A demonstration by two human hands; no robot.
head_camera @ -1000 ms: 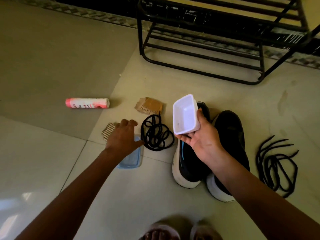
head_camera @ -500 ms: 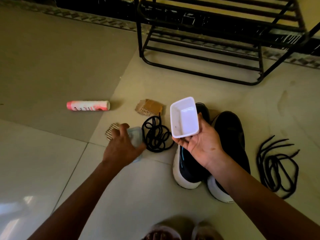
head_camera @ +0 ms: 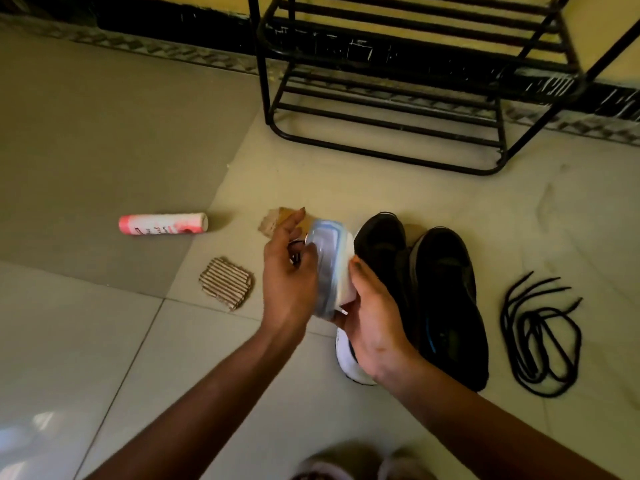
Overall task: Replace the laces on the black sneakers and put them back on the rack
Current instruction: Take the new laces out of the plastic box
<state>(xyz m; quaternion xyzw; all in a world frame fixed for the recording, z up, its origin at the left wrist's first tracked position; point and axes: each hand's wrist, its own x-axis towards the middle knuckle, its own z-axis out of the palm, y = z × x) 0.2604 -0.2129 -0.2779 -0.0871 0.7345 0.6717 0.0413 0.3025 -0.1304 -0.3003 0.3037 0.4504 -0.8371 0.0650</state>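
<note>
**Inspector:** State of the hands?

**Assistant:** Both are raised over the floor (head_camera: 104, 341), holding one container between them. The left hand (head_camera: 289, 271) grips a clear, blue-rimmed lid (head_camera: 325, 258). Its thumb is pressed on the lid's face and its fingers (head_camera: 294, 220) are loosely spread, the forefinger pointing up. The right hand (head_camera: 374, 320) cups a white tub (head_camera: 346, 282), thumb on the side wall and the other fingers curled underneath. The lid lies against the tub's mouth. I cannot tell whether it is seated.

**Inspector:** The sneakers?

**Assistant:** The sneakers (head_camera: 446, 299) stand side by side on the floor, touching, toes towards the rack (head_camera: 381, 98). The uppers are black, and a white sole shows at the heel of the left-hand one. The right hand partly covers that shoe. No lacing is visible on either.

**Inspector:** Laces?

**Assistant:** Loose black laces (head_camera: 540, 334) lie in a heap on the floor, just right of the sneakers and apart from them. A little black cord (head_camera: 294, 254) shows behind the left thumb.

**Inspector:** Any markings?

**Assistant:** A pink-and-white can (head_camera: 162, 224) lies on its side to the left. It has dark lettering that is too blurred to read. No brand is legible on the sneakers, tub or lid.

**Inspector:** Other items?

**Assistant:** There are two scraps of corrugated cardboard, one (head_camera: 227, 284) left of the hands and one (head_camera: 277, 220) behind them. The rack is black metal, and its visible tiers are bare.
</note>
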